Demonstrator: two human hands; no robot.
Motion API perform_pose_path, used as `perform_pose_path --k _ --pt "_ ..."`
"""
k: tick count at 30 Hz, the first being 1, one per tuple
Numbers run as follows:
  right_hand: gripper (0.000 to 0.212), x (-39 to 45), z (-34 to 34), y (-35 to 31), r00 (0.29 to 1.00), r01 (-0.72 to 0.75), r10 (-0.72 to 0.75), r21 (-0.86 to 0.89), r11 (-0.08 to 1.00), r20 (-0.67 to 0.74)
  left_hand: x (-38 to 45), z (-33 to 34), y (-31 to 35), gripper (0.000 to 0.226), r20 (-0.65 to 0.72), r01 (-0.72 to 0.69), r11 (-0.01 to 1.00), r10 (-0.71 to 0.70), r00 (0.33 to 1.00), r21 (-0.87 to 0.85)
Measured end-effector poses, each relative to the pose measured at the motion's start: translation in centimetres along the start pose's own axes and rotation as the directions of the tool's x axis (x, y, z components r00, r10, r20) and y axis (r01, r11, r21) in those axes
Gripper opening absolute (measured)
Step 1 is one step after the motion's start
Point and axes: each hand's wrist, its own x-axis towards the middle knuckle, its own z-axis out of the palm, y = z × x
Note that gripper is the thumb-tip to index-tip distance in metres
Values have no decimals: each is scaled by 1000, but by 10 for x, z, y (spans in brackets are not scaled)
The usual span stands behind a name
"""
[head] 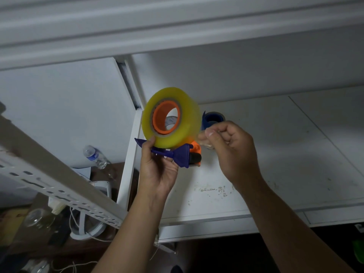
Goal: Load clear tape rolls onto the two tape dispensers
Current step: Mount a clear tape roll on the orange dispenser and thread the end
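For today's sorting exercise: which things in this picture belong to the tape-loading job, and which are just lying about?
Part of the job:
tape roll
tape dispenser
loose tape end
second dispenser
left hand
right hand

Lying about:
water bottle
white string
glass jar

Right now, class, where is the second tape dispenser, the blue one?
In the head view, the blue dispenser stands on the white table, right of centre, just behind the yellowish tape roll and above the right hand.

White scuffed table, blue tape dispenser on it
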Motion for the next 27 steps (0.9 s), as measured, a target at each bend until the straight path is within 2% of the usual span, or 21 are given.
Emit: perform_pose_path --k 3,5,8,12,19,23,27 --pt "9 -6 4 -1 999 -34 37 127 991 -17 0 2 0 49 -6 -8 1000 8 1000 -9" --pt "10 -9 6 0 1000 -13 16 110 994 -20 -1 4 1 49 -5 -16 1000 16 1000 -19" --pt "16 -15 9 0 999 45 -45 20 999 -3 -1 4 0 49 -7 -16 1000 16 1000 -25" --pt "6 -19 10 1 987 159 -162 -141 977 -14 1 3 0 62 -7 6 1000 -6 1000 -12" --pt "15 -7 -4 3 931 342 -365 -375 862 12 4 -4 3 66 -5 34 998 -35 999 -52" --pt "19 -5 -4 0 945 326 -314 -293 899 91 6 -2 5 71 6 32 996 -32 999 -78" --pt "34 -9 -1 2 946 313 -279 -235 920 167 6 -1 7 73 21 24 998 -23 1000 -52"
